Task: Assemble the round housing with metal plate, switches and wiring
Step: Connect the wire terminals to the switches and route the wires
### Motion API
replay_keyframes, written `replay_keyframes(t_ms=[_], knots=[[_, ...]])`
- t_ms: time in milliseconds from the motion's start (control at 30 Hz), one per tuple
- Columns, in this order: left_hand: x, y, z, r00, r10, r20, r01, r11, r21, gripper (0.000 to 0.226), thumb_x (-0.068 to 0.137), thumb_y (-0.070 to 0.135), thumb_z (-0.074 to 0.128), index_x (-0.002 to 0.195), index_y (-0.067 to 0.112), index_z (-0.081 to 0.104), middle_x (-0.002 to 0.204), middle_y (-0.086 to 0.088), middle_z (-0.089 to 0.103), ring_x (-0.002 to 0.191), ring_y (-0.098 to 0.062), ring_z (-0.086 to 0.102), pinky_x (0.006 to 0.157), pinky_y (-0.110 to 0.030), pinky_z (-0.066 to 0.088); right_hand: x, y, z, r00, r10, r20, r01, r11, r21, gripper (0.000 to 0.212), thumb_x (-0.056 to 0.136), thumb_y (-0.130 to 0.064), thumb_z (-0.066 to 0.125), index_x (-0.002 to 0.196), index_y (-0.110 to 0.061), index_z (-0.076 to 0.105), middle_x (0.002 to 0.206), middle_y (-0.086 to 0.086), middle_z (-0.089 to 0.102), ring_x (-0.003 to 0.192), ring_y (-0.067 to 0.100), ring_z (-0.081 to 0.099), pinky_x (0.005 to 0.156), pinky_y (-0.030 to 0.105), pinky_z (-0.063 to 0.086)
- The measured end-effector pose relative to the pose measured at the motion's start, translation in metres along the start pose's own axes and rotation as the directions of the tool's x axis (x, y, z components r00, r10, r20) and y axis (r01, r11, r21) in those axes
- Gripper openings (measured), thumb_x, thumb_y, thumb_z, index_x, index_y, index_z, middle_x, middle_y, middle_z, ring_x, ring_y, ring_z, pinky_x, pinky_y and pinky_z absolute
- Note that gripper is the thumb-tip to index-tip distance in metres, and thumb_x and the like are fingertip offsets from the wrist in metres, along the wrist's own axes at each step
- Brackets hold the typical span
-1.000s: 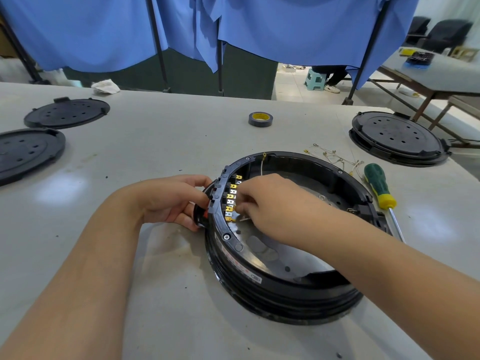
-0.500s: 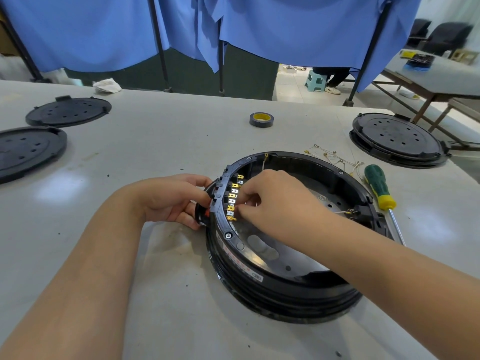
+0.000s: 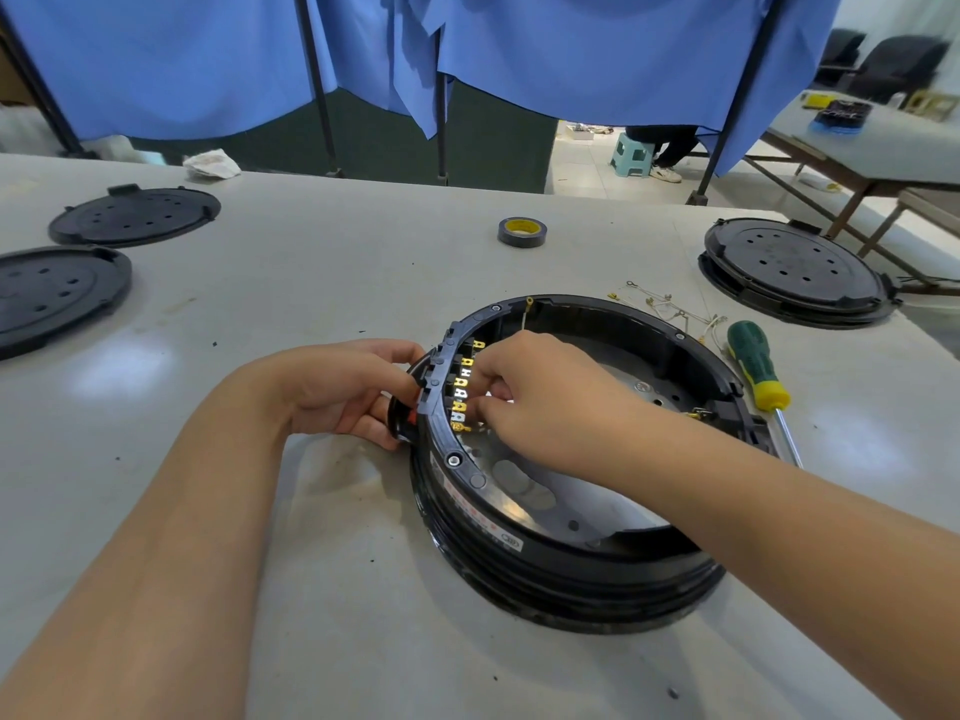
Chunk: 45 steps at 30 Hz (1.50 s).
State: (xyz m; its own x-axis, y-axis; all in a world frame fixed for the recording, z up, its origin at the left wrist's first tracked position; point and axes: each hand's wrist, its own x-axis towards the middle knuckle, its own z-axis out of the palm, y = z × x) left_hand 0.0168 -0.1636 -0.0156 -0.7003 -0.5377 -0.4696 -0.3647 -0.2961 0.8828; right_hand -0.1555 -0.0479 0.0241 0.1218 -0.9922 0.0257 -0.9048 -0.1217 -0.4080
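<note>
The black housing (image 3: 566,543) lies open side up on the tabletop (image 3: 311,283), just right of centre, the metal plate (image 3: 524,491) showing inside it. At its nine o'clock rim stands a row of brass terminals (image 3: 461,394). The right hand (image 3: 540,397) reaches inside the rim, fingers curled and pinched beside the terminals (what they pinch is hidden under the hand). The left hand (image 3: 353,392) grips the switch block (image 3: 408,418) on the outside of the rim; most of that block is covered. Loose wires (image 3: 670,309) and a screwdriver (image 3: 756,368) lie at two o'clock, its tip cut off behind the housing. A tape roll (image 3: 522,232) sits at twelve.
</note>
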Motion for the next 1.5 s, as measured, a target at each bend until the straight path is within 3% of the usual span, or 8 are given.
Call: replay_keyframes(t_ms=[367, 667, 767, 833, 1000, 1200, 1367, 1500], knots=[[-0.002, 0.0, 0.0, 1.0, -0.01, -0.01, 0.011, 1.0, 0.017, 0.075, 0.062, 0.013, 0.073, 0.134, 0.007, 0.051, 0.093, -0.021, 0.062, 0.06, -0.018, 0.066, 0.055, -0.028, 0.058, -0.001, 0.01, -0.001, 0.999, 0.034, -0.029, -0.028, 0.986, 0.167, 0.007, 0.082, -0.026, 0.068, 0.079, -0.023, 0.074, 0.042, -0.021, 0.049, 0.046, -0.006, 0.046, 0.051, 0.017, 0.029], [-0.004, 0.0, 0.0, 1.0, -0.012, -0.01, 0.012, 1.0, -0.002, 0.074, 0.063, 0.01, 0.072, 0.133, 0.005, 0.051, 0.079, -0.017, 0.066, 0.053, -0.017, 0.065, 0.048, -0.024, 0.054, 0.0, 0.02, -0.005, 0.988, 0.13, -0.08, -0.1, 0.947, 0.305, 0.01, 0.082, -0.024, 0.069, 0.074, -0.021, 0.073, 0.049, -0.013, 0.054, 0.045, -0.004, 0.048, 0.051, 0.013, 0.037], [-0.003, 0.0, 0.0, 1.0, -0.008, -0.023, 0.008, 1.0, -0.007, 0.068, 0.068, 0.009, 0.067, 0.133, 0.003, 0.05, 0.077, -0.015, 0.066, 0.05, -0.016, 0.064, 0.046, -0.023, 0.053, 0.002, 0.025, -0.005, 0.956, 0.248, -0.156, -0.185, 0.924, 0.334, 0.011, 0.081, -0.023, 0.064, 0.073, -0.017, 0.069, 0.054, -0.01, 0.057, 0.052, 0.002, 0.051, 0.058, 0.024, 0.048], [-0.002, -0.001, 0.0, 1.0, -0.01, -0.027, 0.01, 1.0, -0.004, 0.067, 0.068, 0.01, 0.066, 0.133, 0.004, 0.051, 0.076, -0.014, 0.066, 0.052, -0.016, 0.064, 0.047, -0.023, 0.053, 0.002, 0.027, -0.005, 0.937, 0.331, -0.111, -0.273, 0.893, 0.358, 0.017, 0.081, -0.023, 0.061, 0.078, -0.008, 0.067, 0.061, 0.001, 0.065, 0.056, 0.012, 0.055, 0.062, 0.033, 0.053], [-0.001, -0.001, 0.0, 0.999, -0.015, -0.031, 0.015, 1.0, 0.007, 0.063, 0.068, 0.01, 0.066, 0.13, 0.005, 0.054, 0.076, -0.015, 0.066, 0.052, -0.016, 0.063, 0.047, -0.023, 0.053, 0.005, 0.023, -0.004, 0.908, 0.405, 0.105, -0.411, 0.814, 0.412, 0.028, 0.082, -0.025, 0.062, 0.08, 0.002, 0.069, 0.072, 0.012, 0.072, 0.058, 0.018, 0.053, 0.05, 0.023, 0.043], [-0.002, -0.001, -0.001, 1.0, -0.011, -0.012, 0.011, 1.0, 0.009, 0.072, 0.057, 0.014, 0.075, 0.126, 0.005, 0.056, 0.075, -0.013, 0.068, 0.052, -0.016, 0.065, 0.047, -0.024, 0.054, 0.004, 0.02, 0.002, 0.958, 0.268, -0.1, -0.214, 0.904, 0.371, 0.01, 0.079, -0.02, 0.066, 0.075, -0.021, 0.057, 0.069, -0.003, 0.064, 0.064, 0.017, 0.062, 0.067, 0.035, 0.055], [-0.003, -0.001, -0.001, 1.0, -0.001, -0.007, 0.001, 1.0, 0.017, 0.072, 0.056, 0.019, 0.077, 0.125, 0.008, 0.058, 0.08, -0.014, 0.068, 0.056, -0.017, 0.066, 0.05, -0.025, 0.055, 0.006, 0.016, 0.002, 0.975, 0.215, -0.053, -0.184, 0.922, 0.34, 0.007, 0.08, -0.022, 0.067, 0.085, -0.025, 0.07, 0.076, -0.005, 0.065, 0.076, 0.016, 0.065, 0.076, 0.038, 0.057], [-0.003, 0.0, -0.001, 1.0, 0.0, 0.002, 0.0, 1.0, 0.023, 0.075, 0.054, 0.021, 0.078, 0.125, 0.007, 0.057, 0.081, -0.014, 0.069, 0.057, -0.017, 0.066, 0.051, -0.025, 0.055, 0.009, 0.015, 0.003, 0.976, 0.213, -0.035, -0.191, 0.926, 0.325, 0.01, 0.081, -0.02, 0.065, 0.084, -0.022, 0.074, 0.066, -0.007, 0.065, 0.062, 0.007, 0.059, 0.066, 0.03, 0.056]])
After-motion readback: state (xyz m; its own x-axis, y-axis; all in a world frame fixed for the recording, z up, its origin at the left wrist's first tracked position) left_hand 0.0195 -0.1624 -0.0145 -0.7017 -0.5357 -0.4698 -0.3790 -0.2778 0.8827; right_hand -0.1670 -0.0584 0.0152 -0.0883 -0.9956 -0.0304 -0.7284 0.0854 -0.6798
